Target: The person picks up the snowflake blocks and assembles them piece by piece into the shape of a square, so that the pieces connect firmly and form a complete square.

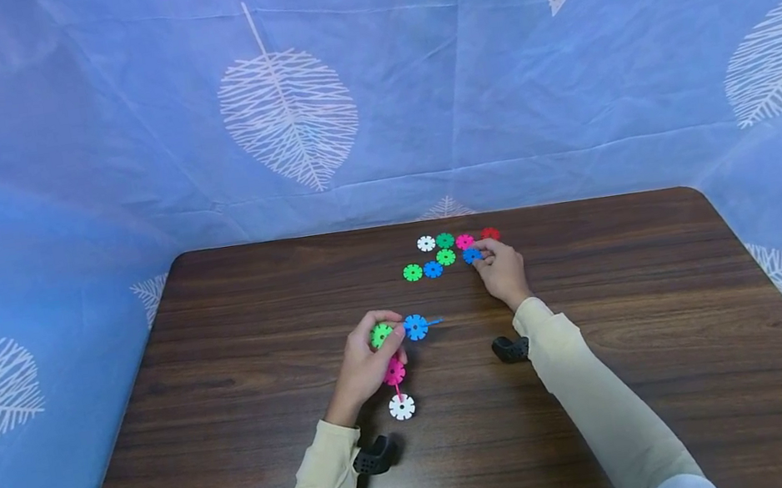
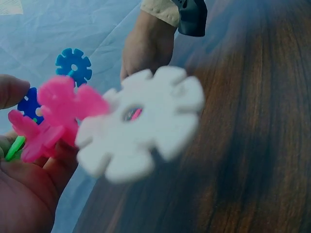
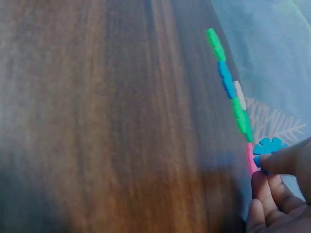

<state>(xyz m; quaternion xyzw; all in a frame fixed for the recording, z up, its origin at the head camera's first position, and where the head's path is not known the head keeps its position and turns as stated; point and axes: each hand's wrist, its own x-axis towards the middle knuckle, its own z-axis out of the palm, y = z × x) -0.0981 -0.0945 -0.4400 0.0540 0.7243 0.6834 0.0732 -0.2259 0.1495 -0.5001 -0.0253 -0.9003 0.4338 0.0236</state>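
Note:
My left hand (image 1: pixel 360 368) grips a joined chain of notched plastic snowflake discs. In the head view it has a green disc (image 1: pixel 380 334) by the fingers, a blue disc (image 1: pixel 415 327) with another blue one edge-on to its right, and a pink disc (image 1: pixel 394 372) with a white disc (image 1: pixel 402 408) at the near end. The white disc (image 2: pixel 141 145) looms large in the left wrist view. My right hand (image 1: pixel 505 271) pinches a loose blue disc (image 3: pixel 265 148) between thumb and fingers, among the loose discs at the back.
On the dark wooden table (image 1: pixel 233 402), loose discs lie near the back edge: green (image 1: pixel 413 273), blue (image 1: pixel 433 270), light green (image 1: pixel 446 258), white (image 1: pixel 426 244), dark green (image 1: pixel 445 241), pink (image 1: pixel 465 241) and red (image 1: pixel 491 234). A blue leaf-patterned cloth (image 1: pixel 398 91) hangs behind.

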